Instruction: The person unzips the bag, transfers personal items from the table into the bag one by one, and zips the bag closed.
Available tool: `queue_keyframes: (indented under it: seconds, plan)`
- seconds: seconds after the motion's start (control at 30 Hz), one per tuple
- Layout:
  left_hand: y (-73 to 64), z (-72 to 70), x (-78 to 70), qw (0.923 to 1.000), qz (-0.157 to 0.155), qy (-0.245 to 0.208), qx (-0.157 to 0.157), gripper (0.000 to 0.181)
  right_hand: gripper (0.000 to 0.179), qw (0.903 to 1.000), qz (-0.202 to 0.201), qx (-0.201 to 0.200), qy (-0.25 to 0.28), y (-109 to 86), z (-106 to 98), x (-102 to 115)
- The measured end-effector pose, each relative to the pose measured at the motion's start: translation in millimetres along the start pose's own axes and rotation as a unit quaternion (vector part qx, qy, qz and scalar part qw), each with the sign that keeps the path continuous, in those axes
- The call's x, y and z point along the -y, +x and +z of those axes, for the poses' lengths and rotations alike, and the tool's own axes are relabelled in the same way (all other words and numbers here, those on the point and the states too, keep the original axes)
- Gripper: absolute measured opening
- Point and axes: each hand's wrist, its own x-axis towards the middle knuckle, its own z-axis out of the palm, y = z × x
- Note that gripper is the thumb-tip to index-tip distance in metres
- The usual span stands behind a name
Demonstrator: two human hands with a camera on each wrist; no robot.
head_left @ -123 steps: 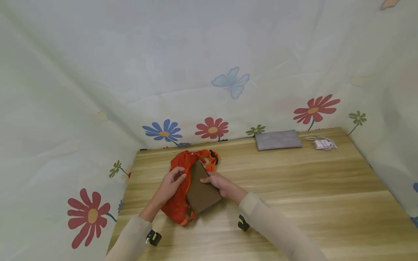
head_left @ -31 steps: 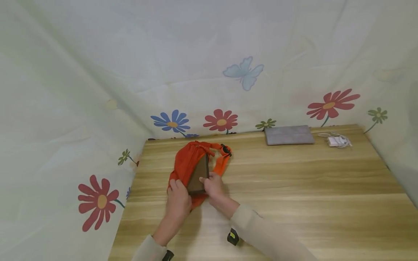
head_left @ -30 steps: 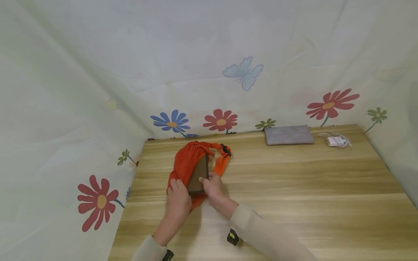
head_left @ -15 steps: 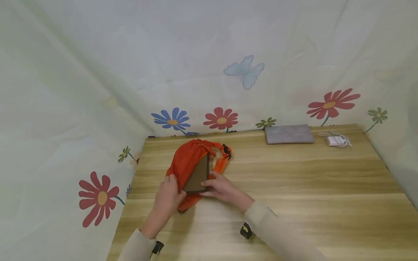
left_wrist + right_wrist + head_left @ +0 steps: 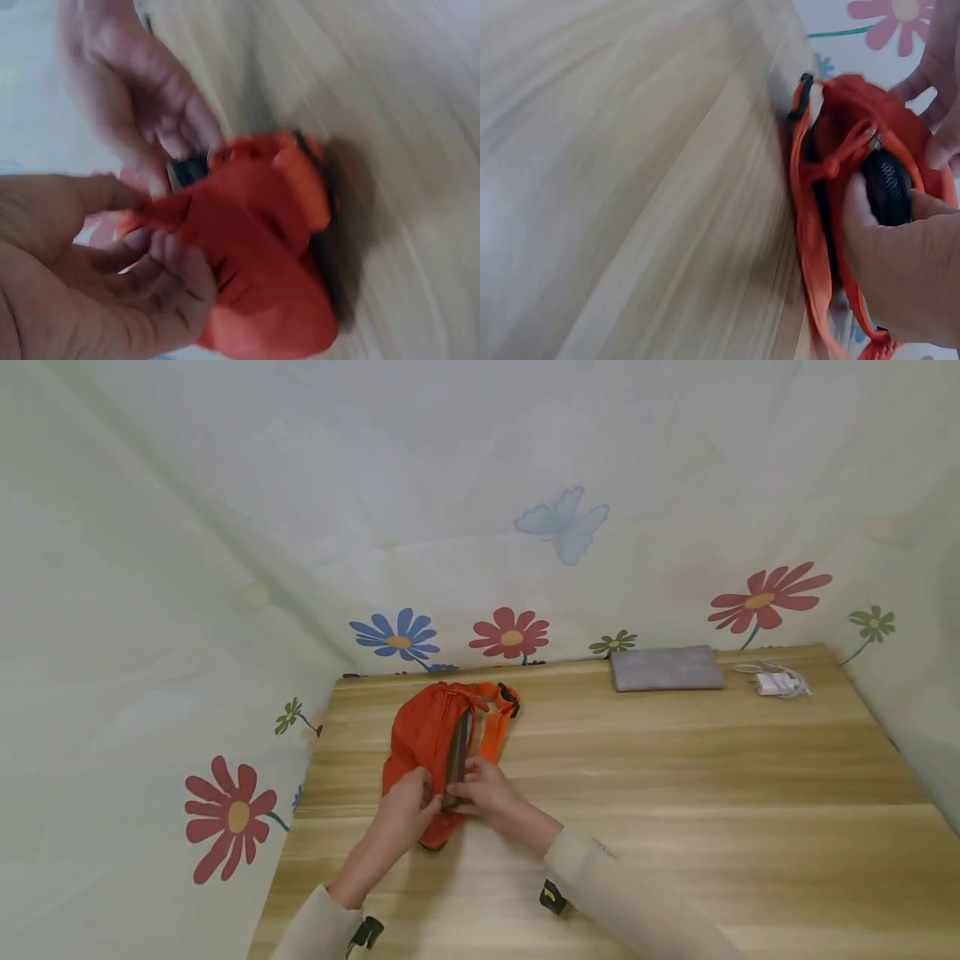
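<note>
A red waist bag (image 5: 420,727) lies on the wooden table with its zipped opening facing right. Inside that opening sits a flat brown notebook (image 5: 456,760), mostly covered by the bag, only a narrow strip showing. My left hand (image 5: 405,806) pinches the bag's fabric at the near edge of the opening, plainest in the left wrist view, where the fabric (image 5: 255,255) is bunched at the fingertips. My right hand (image 5: 491,793) holds the notebook's outer near corner between thumb and fingers. In the right wrist view a dark end (image 5: 889,187) shows between those fingers.
The bag's orange strap (image 5: 491,735) with a black buckle (image 5: 508,700) loops on its right. A grey flat pouch (image 5: 667,668) lies by the back wall, beside a white charger with cable (image 5: 780,683). Flower-printed fabric walls enclose the table (image 5: 675,793).
The brown notebook has gone deeper into the bag, from mostly exposed to a narrow strip. My left hand has shifted from the bag's outer side to the opening's near edge.
</note>
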Motion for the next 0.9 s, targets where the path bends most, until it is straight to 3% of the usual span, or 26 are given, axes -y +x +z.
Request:
queue_keyframes:
  seconds: [0.2,0.3,0.43,0.5,0.57,0.7,0.8,0.9]
  plan:
    - [8.1,-8.7,14.4,0.9985,-0.034,0.042,0.010,0.029,0.045,0.9987,0.014,0.048,0.008,-0.4,-18.0,-0.8]
    - [11.1,-5.2,13.6,0.9978,0.019,0.058,0.028,0.021,0.045,0.9990,0.012,0.043,0.005,-0.1,-18.6,-1.4]
    - [11.3,2.8,6.6,0.9950,0.086,0.032,0.040,0.018,0.046,0.9997,0.008,0.012,-0.017,2.5,-10.4,-4.1]
    - [10.7,4.1,6.6,0.9959,0.078,-0.011,0.045,0.017,0.046,0.9997,0.007,0.003,-0.024,3.7,-5.7,-5.4]
    - [10.9,2.0,9.6,0.9965,0.049,-0.047,0.049,0.020,0.046,0.9998,0.008,0.002,-0.017,5.8,-3.5,-7.2]
    - [12.8,-5.8,14.3,0.9961,-0.005,-0.088,0.008,0.017,0.040,0.9991,-0.004,0.034,-0.024,8.8,-7.2,-7.7]
    - [15.7,-6.8,10.6,0.9983,-0.002,-0.037,-0.046,0.026,0.039,0.9921,-0.027,0.078,-0.094,9.3,-12.0,-6.7]
    - [15.6,-1.7,5.0,0.9961,0.005,0.061,-0.063,0.032,0.038,0.9755,-0.053,0.112,-0.182,8.8,-14.5,-6.9]
